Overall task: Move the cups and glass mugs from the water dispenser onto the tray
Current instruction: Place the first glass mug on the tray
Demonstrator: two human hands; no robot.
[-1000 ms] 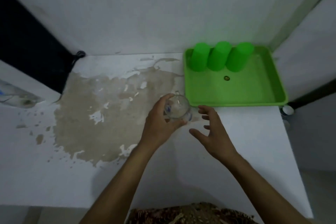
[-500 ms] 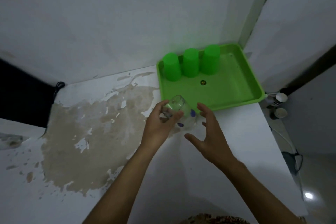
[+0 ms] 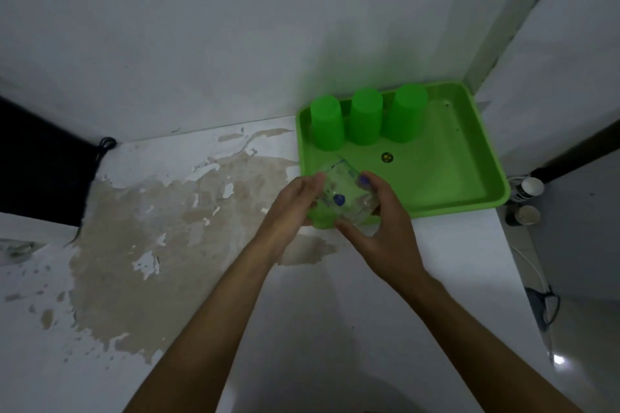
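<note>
The right hand (image 3: pixel 385 231), which hung open beside the clear glass mug with blue dots (image 3: pixel 347 196) a moment ago, now clamps its fingers on it together with the left hand (image 3: pixel 295 204). The mug, tilted, has moved up-frame over the near left corner of the green plastic tray (image 3: pixel 469 184), below the three upturned green plastic cups (image 3: pixel 365 121); setting it down looks imminent.

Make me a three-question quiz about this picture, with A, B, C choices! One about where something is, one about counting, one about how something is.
1. Where do the green cups stand?
A. back of the tray
B. on the floor
C. in a hand

2. How many green cups?
A. one
B. three
C. five

3. How is the glass mug held?
A. standing upright alone
B. tilted, between both hands
C. stacked on a cup

Answers: 1 A, they line the tray's far edge. 2 B, three stand in a row. 3 B, left hand and right hand grip it, leaning.
</note>
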